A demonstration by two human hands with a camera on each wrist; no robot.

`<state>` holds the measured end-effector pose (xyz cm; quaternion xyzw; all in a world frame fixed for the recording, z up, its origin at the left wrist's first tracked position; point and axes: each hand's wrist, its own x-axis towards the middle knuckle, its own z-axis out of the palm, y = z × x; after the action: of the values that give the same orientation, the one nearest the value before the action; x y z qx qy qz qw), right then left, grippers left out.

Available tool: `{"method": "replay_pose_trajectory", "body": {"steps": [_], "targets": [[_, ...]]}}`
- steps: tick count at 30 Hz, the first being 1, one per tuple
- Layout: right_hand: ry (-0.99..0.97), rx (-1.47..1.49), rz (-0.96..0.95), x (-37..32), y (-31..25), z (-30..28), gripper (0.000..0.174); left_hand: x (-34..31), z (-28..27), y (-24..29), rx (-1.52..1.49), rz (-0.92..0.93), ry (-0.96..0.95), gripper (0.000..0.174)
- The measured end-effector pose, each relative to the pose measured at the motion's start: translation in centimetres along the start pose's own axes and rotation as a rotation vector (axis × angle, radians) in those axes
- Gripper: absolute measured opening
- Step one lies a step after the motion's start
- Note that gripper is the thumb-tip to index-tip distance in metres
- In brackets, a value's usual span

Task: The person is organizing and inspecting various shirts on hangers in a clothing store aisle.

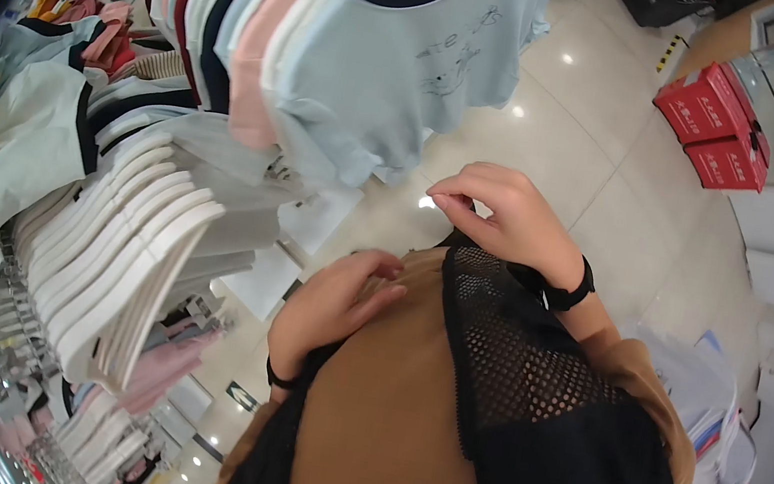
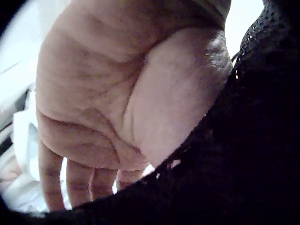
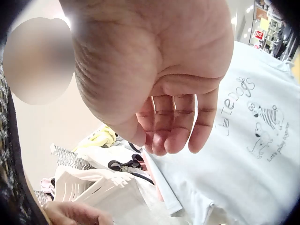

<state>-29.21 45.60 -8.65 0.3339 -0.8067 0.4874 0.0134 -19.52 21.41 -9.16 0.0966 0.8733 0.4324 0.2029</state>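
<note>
My left hand (image 1: 332, 304) is held in front of the brown top (image 1: 379, 423), loosely bent, with nothing in it. In the left wrist view its palm faces the camera, and dark mesh cloth (image 2: 253, 131) covers the thumb and some fingertips. Farther forward, my right hand (image 1: 512, 216) hovers by the edge of the black mesh vest (image 1: 529, 366), fingers softly curved and empty. Nearest to it hangs a light blue T-shirt (image 1: 405, 63) with a dark neckline; the right wrist view shows its printed dog drawings (image 3: 262, 126).
More shirts on white hangers (image 1: 242, 6) hang beside the blue one. To the left, bare white hangers (image 1: 117, 250) crowd a rack above folded garments (image 1: 35, 100). Red boxes (image 1: 714, 127) stand on the tiled floor (image 1: 578, 120) at the right, near a black basket (image 1: 663, 2).
</note>
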Motion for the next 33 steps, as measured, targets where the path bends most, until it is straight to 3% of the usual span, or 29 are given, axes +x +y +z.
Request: {"method": "replay_pose_trajectory", "body": {"steps": [3,5,6,8,9,11,12,14,15,20,22,24,26,31,33], "targets": [[-0.022,0.091,0.016,-1.6,2.2,-3.5,0.009,5.1,1.4,3.9,-0.072,0.049,-0.094,0.027],[-0.054,0.094,0.041,-2.7,4.0,-5.1,0.01,7.9,1.8,5.7,0.081,0.283,0.233,0.025],[-0.064,0.067,0.065,-2.9,5.0,-5.8,0.01,8.6,1.8,6.6,0.091,0.267,0.24,0.025],[-0.074,0.1,0.108,-3.3,6.5,-7.1,0.01,9.8,1.4,8.2,0.082,0.387,0.641,0.021],[-0.083,0.115,0.156,-3.5,7.1,-7.7,0.011,10.1,1.5,8.7,0.092,0.372,0.642,0.021],[-0.09,0.142,0.159,-3.4,8.4,-9.1,0.011,10.7,1.7,9.7,-0.002,0.415,1.094,0.024],[-0.085,0.152,0.166,-3.3,9.0,-9.5,0.01,11.2,1.3,10.0,0.015,0.408,1.097,0.024],[-0.075,0.152,0.151,-2.5,10.3,-10.4,0.01,12.1,0.2,10.5,0.207,0.402,1.28,0.028],[-0.063,0.13,0.141,-2.0,10.7,-10.8,0.011,12.4,-0.2,10.5,0.271,0.335,1.269,0.038],[0.107,0.049,0.024,1.3,12.1,-12.4,0.023,14.3,-1.5,10.5,0.456,0.205,1.267,0.048],[0.293,0.021,-0.019,3.0,11.8,-13.1,0.028,14.5,-2.0,10.2,0.541,0.154,1.214,0.044],[0.286,-0.026,-0.063,4.5,12.0,-13.9,0.034,14.8,-2.3,10.1,0.5,0.148,1.272,0.04],[0.429,0.094,-0.048,6.1,11.8,-14.5,0.04,14.8,-2.5,9.7,0.465,0.135,1.315,0.037],[0.54,-0.052,-0.21,10.5,13.1,-16.2,0.051,14.3,-3.6,8.4,0.438,0.123,1.346,0.026],[0.478,-0.111,-0.231,11.8,13.6,-16.9,0.051,14.4,-3.8,8.5,0.422,0.096,1.356,0.023]]}}
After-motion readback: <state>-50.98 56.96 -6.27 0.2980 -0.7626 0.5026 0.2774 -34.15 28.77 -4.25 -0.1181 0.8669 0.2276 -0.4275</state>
